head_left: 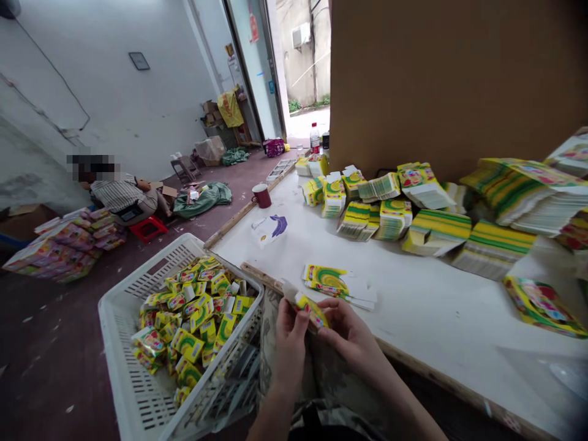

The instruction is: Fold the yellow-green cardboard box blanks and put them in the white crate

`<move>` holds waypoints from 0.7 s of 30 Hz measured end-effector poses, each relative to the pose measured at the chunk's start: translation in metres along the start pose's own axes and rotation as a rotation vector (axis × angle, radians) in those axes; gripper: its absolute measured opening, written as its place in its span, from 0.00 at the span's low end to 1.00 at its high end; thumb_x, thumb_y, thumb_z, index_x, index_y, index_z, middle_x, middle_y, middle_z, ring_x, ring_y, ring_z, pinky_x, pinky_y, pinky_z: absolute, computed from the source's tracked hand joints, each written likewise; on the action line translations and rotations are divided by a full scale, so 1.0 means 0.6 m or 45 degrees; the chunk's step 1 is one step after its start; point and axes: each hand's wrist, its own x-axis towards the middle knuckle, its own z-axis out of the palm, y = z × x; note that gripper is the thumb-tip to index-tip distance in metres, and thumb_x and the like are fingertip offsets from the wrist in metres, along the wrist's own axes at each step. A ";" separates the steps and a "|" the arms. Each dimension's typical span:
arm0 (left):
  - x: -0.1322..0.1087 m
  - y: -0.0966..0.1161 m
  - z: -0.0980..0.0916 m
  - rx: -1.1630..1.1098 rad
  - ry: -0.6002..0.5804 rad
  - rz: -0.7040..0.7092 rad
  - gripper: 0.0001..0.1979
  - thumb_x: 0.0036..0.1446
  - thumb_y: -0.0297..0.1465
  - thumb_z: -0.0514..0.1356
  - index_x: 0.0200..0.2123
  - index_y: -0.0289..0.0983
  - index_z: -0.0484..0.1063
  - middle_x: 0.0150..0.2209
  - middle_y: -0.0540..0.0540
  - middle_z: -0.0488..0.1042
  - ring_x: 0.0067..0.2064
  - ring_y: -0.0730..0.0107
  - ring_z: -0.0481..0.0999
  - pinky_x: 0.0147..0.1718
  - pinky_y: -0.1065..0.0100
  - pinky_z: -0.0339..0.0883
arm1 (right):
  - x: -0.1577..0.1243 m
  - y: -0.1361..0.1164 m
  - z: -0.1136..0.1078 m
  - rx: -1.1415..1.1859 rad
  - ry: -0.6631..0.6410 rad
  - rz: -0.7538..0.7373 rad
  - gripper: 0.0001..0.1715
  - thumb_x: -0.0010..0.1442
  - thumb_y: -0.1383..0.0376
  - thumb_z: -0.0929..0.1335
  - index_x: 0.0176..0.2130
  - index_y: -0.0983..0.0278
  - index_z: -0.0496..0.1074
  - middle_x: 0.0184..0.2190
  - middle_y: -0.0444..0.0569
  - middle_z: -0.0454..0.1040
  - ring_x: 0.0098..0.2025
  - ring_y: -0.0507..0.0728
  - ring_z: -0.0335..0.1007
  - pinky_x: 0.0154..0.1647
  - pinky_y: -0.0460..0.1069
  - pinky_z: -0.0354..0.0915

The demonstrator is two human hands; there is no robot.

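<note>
Both my hands hold one small yellow-and-green printed carton [309, 308] just off the near edge of the white table [413, 318]. My left hand [288, 343] grips its left side with curled fingers. My right hand [350, 334] pinches its right end. A short pile of flat carton blanks [337, 283] lies on the table just beyond my hands. At my left stands a white slatted plastic basket [124, 361] holding several folded cartons [193, 318].
Stacks of flat yellow-green blanks [459, 208] line the table's back, before a tall brown cardboard sheet [450, 79]. A dark red mug [261, 195] stands at the table's left edge. On the floor, a person in a striped top [122, 193] sits by piles of pink packets [64, 242].
</note>
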 end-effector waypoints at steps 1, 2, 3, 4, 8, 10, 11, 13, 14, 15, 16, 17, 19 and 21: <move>0.001 0.002 -0.001 -0.041 -0.017 -0.003 0.13 0.57 0.41 0.63 0.42 0.41 0.73 0.40 0.46 0.79 0.44 0.59 0.78 0.43 0.63 0.72 | -0.001 -0.005 -0.005 -0.101 0.001 -0.027 0.14 0.62 0.57 0.66 0.44 0.61 0.66 0.31 0.45 0.73 0.33 0.57 0.69 0.35 0.49 0.64; 0.003 0.005 -0.004 -0.049 -0.036 0.002 0.11 0.56 0.39 0.64 0.40 0.40 0.74 0.39 0.46 0.79 0.42 0.61 0.78 0.43 0.63 0.71 | -0.001 -0.010 -0.011 -0.214 0.003 -0.055 0.11 0.64 0.58 0.64 0.43 0.62 0.68 0.32 0.46 0.74 0.34 0.57 0.70 0.36 0.50 0.65; 0.005 0.008 -0.006 -0.032 -0.050 0.014 0.10 0.56 0.38 0.64 0.38 0.39 0.74 0.37 0.47 0.79 0.41 0.62 0.78 0.43 0.64 0.71 | -0.002 -0.014 -0.017 -0.325 0.005 -0.084 0.11 0.65 0.59 0.63 0.41 0.62 0.70 0.32 0.47 0.76 0.34 0.57 0.71 0.36 0.50 0.65; 0.006 0.011 -0.010 -0.001 -0.053 0.031 0.10 0.57 0.38 0.64 0.38 0.39 0.75 0.37 0.46 0.79 0.41 0.62 0.78 0.43 0.64 0.71 | -0.003 -0.018 -0.025 -0.427 0.025 -0.122 0.11 0.66 0.60 0.62 0.40 0.62 0.72 0.32 0.48 0.77 0.34 0.58 0.72 0.36 0.50 0.66; 0.005 0.041 -0.033 0.132 -0.051 0.197 0.19 0.58 0.39 0.62 0.51 0.40 0.70 0.50 0.42 0.75 0.51 0.60 0.75 0.52 0.61 0.66 | -0.002 -0.028 -0.059 -0.797 0.143 -0.371 0.15 0.66 0.67 0.62 0.47 0.61 0.75 0.41 0.52 0.80 0.41 0.61 0.74 0.42 0.54 0.68; 0.003 0.062 -0.044 0.296 -0.112 0.329 0.30 0.53 0.39 0.66 0.58 0.39 0.64 0.59 0.39 0.69 0.59 0.55 0.68 0.59 0.58 0.60 | -0.003 -0.037 -0.068 -1.008 0.129 -0.527 0.17 0.66 0.70 0.62 0.48 0.58 0.76 0.42 0.51 0.80 0.43 0.62 0.73 0.44 0.56 0.66; 0.002 0.072 -0.047 0.426 -0.171 0.367 0.37 0.48 0.38 0.70 0.59 0.39 0.62 0.61 0.37 0.66 0.62 0.52 0.65 0.61 0.56 0.56 | -0.004 -0.042 -0.068 -1.090 0.083 -0.598 0.17 0.65 0.70 0.63 0.48 0.57 0.76 0.41 0.50 0.80 0.43 0.62 0.72 0.46 0.58 0.65; 0.001 0.086 -0.048 0.706 -0.362 0.341 0.45 0.38 0.35 0.75 0.59 0.38 0.62 0.60 0.38 0.66 0.62 0.48 0.64 0.62 0.55 0.55 | -0.009 -0.053 -0.059 -1.167 -0.041 -0.721 0.14 0.64 0.70 0.65 0.44 0.54 0.77 0.38 0.46 0.80 0.43 0.61 0.72 0.55 0.61 0.60; 0.001 0.089 -0.046 0.808 -0.483 0.287 0.44 0.37 0.33 0.75 0.58 0.38 0.63 0.58 0.39 0.69 0.60 0.49 0.67 0.60 0.56 0.58 | -0.012 -0.057 -0.053 -1.172 -0.100 -0.769 0.14 0.64 0.71 0.66 0.44 0.53 0.77 0.38 0.44 0.80 0.45 0.60 0.72 0.60 0.63 0.55; 0.001 0.090 -0.043 0.873 -0.584 0.233 0.40 0.39 0.32 0.74 0.56 0.39 0.65 0.54 0.41 0.72 0.56 0.51 0.71 0.56 0.57 0.63 | -0.015 -0.059 -0.047 -1.164 -0.132 -0.807 0.16 0.63 0.71 0.67 0.45 0.52 0.76 0.40 0.43 0.80 0.49 0.60 0.71 0.64 0.63 0.49; 0.000 0.088 -0.040 0.911 -0.654 0.192 0.34 0.42 0.32 0.72 0.54 0.40 0.66 0.51 0.43 0.75 0.51 0.54 0.74 0.52 0.59 0.66 | -0.017 -0.059 -0.042 -1.147 -0.111 -0.827 0.18 0.63 0.71 0.67 0.48 0.51 0.74 0.45 0.44 0.78 0.53 0.61 0.69 0.67 0.64 0.44; 0.000 0.085 -0.038 0.938 -0.683 0.172 0.30 0.45 0.32 0.70 0.52 0.40 0.66 0.47 0.45 0.76 0.47 0.57 0.76 0.48 0.61 0.68 | -0.018 -0.057 -0.039 -1.115 -0.029 -0.827 0.21 0.63 0.71 0.67 0.53 0.52 0.71 0.50 0.46 0.76 0.58 0.61 0.65 0.68 0.64 0.42; -0.004 0.075 -0.035 0.995 -0.627 0.185 0.28 0.48 0.32 0.68 0.52 0.40 0.64 0.44 0.46 0.77 0.43 0.59 0.76 0.43 0.63 0.69 | -0.019 -0.047 -0.037 -0.968 0.229 -0.729 0.29 0.62 0.67 0.68 0.61 0.55 0.62 0.60 0.53 0.67 0.63 0.64 0.58 0.68 0.65 0.45; -0.009 0.064 -0.034 1.040 -0.581 0.220 0.32 0.48 0.33 0.67 0.55 0.38 0.60 0.43 0.45 0.76 0.42 0.59 0.76 0.41 0.63 0.70 | -0.018 -0.036 -0.037 -0.661 0.391 -0.499 0.32 0.62 0.61 0.68 0.63 0.58 0.59 0.62 0.57 0.63 0.64 0.66 0.58 0.65 0.65 0.53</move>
